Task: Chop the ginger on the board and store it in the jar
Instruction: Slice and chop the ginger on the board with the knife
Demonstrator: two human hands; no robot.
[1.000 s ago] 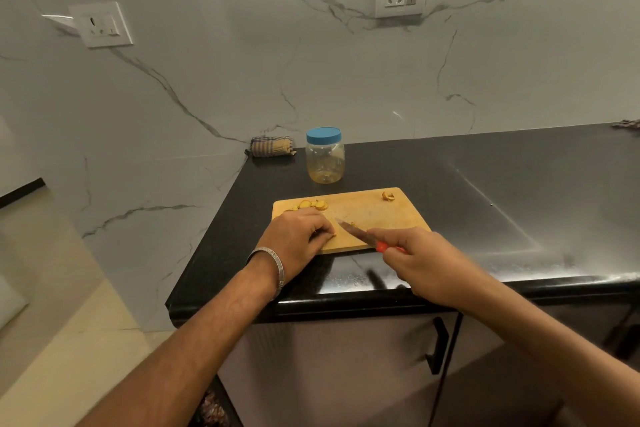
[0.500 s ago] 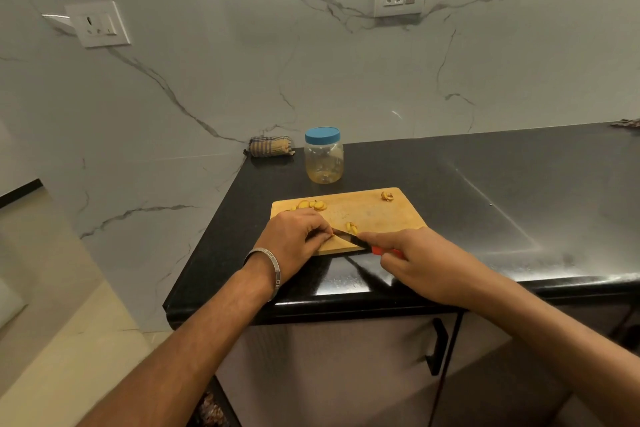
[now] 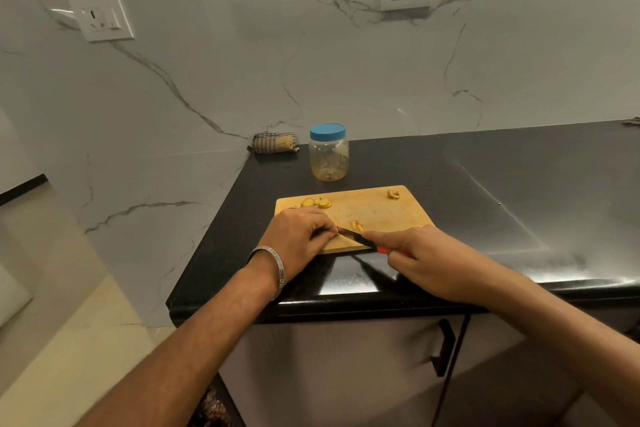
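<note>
With my left hand pinning the ginger piece at the near-left corner of the rectangular wooden board, my right hand has lowered the red-handled knife into it, yielding a fresh slice; chopping continues, and the clear blue-lidded plastic jar waits closed beyond the board's far edge.

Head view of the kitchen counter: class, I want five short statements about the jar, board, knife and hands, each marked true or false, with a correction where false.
1. The jar has its blue lid on. True.
2. The jar stands on the cutting board. False: it stands on the black counter behind the board.
3. The right hand holds a knife with a red handle. True.
4. The left hand lies flat on the counter, away from the board. False: its curled fingers rest on the board beside the blade.
5. All ginger slices are in the jar. False: slices lie on the board.
</note>
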